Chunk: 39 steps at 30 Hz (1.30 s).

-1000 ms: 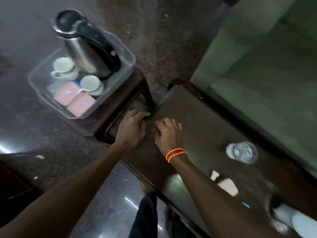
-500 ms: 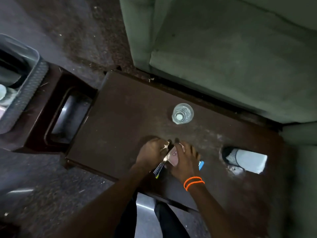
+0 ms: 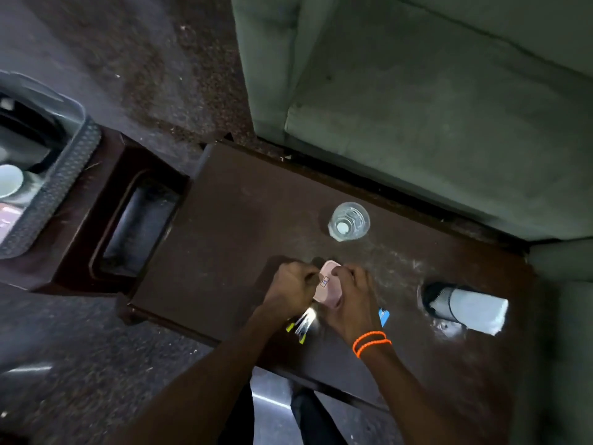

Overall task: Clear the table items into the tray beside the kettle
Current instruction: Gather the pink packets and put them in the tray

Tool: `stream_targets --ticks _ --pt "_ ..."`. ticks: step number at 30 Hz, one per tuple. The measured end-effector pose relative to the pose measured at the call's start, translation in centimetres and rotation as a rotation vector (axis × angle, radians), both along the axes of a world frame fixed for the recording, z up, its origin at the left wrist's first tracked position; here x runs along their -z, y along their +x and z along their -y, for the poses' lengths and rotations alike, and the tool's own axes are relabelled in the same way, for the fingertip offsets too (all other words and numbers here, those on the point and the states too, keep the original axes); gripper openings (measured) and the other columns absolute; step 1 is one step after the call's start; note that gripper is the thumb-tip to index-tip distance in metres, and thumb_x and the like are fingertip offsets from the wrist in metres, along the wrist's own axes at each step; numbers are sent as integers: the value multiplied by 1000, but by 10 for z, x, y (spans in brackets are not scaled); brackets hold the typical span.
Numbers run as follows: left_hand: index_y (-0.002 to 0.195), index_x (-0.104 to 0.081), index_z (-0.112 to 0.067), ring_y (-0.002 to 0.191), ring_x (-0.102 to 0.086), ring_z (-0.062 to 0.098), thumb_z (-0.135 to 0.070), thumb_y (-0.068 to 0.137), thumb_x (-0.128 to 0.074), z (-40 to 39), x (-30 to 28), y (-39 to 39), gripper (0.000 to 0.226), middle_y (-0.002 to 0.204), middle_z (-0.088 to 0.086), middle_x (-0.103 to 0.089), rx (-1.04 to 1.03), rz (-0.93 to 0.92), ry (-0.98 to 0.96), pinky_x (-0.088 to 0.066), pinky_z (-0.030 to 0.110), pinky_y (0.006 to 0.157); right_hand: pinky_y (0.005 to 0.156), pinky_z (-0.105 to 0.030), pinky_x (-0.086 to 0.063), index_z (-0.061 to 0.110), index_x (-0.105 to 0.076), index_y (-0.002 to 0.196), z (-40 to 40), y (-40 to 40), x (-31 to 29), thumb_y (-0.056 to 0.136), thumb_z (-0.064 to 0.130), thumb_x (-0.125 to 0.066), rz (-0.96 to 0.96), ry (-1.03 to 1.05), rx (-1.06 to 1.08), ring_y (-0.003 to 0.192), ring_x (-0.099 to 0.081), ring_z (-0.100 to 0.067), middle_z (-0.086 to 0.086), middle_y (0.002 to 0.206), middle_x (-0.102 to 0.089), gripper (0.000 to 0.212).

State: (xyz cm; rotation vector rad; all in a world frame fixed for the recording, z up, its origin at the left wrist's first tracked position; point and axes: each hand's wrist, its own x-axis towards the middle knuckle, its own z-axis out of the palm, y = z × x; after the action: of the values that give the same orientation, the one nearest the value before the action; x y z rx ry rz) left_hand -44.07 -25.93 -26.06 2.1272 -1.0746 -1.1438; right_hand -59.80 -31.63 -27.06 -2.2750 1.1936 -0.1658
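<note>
Over the dark brown table [image 3: 244, 226], my left hand [image 3: 290, 287] is closed around a bundle of clear sachets with yellow ends [image 3: 303, 322]. My right hand [image 3: 351, 300], with orange bands at the wrist, grips a small pink packet [image 3: 327, 285] held between both hands. A blue sachet [image 3: 383, 316] lies on the table just right of my right hand. A clear glass [image 3: 349, 220] stands upright farther back. The clear plastic tray [image 3: 69, 146] is at the far left, cut off by the frame edge, with a white cup [image 3: 9, 179] inside; the kettle is mostly out of view.
A white-and-black object [image 3: 465, 308] lies on the table's right part. A green sofa [image 3: 433, 91] runs along the far side. The tray sits on a lower dark stand [image 3: 106, 200] with a recessed opening. Dark floor lies in front, and my legs show below.
The view swung from the tray and kettle to the table. Both hands moved from the table's left end to its middle and picked up the sachets and pink packet.
</note>
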Motion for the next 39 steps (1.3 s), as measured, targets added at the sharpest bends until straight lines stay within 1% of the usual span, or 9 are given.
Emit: stream_targets --ticks 5,10,14,18,22,26,29,36,39 --pt "83 -71 -7 80 -66 30 -18 95 -62 -25 -44 84 19 82 13 -71 -116 45 -80 -51 39 74 89 -36 -49 27 -54 116 -2 93 -26 59 50 -82 62 -50 -114 105 -49 -22 1 119 -48 68" --pt "73 -65 -9 72 -62 29 -17 93 -62 -87 -79 212 22 73 11 -66 -270 167 -106 -46 38 66 85 -38 -46 26 -55 113 -43 240 -52 57 43 -83 200 -58 -256 101 -48 -23 1 115 -48 65" --pt "78 -66 -8 74 -63 27 -22 93 -60 -150 -99 310 21 77 10 -69 -371 321 -73 -47 43 67 83 -44 -47 21 -60 107 -94 357 -75 57 36 -83 332 -58 -364 96 -53 -30 -6 108 -54 58" --pt "80 -70 -12 78 -63 34 -21 94 -62 -212 -116 393 18 79 15 -67 -532 509 -49 -40 39 64 83 -46 -47 19 -63 108 -150 462 -100 58 45 -77 323 -119 -461 97 -56 -33 -7 109 -58 58" --pt "88 -75 -8 86 -64 38 -18 94 -63 -261 -124 465 17 86 20 -68 -584 592 -13 -48 44 73 82 -44 -46 21 -62 110 -204 540 -112 55 48 -75 307 -127 -481 99 -55 -32 -6 108 -57 63" --pt "93 -78 -11 92 -65 39 -20 94 -62 -292 -121 516 18 94 19 -69 -602 630 71 -51 45 77 81 -46 -46 16 -61 111 -243 592 -101 55 54 -79 281 -76 -496 100 -56 -32 -8 108 -57 71" --pt "86 -76 -12 90 -64 41 -20 93 -61 -304 -113 541 18 91 19 -67 -576 690 124 -46 43 75 82 -46 -46 13 -60 111 -260 618 -87 56 60 -79 258 -56 -504 98 -55 -33 -11 104 -57 74" --pt "82 -74 -15 95 -63 38 -20 92 -59 -318 -88 565 18 89 15 -69 -647 731 192 -39 42 85 72 -44 -44 9 -59 99 -281 646 -75 57 50 -75 262 -118 -475 83 -55 -34 -12 97 -54 61" --pt "81 -73 -17 96 -62 36 -20 92 -60 -329 -81 562 18 89 11 -68 -673 762 190 -30 41 83 71 -43 -46 10 -64 100 -282 641 -69 59 50 -80 320 -48 -483 84 -57 -35 -12 97 -57 59"
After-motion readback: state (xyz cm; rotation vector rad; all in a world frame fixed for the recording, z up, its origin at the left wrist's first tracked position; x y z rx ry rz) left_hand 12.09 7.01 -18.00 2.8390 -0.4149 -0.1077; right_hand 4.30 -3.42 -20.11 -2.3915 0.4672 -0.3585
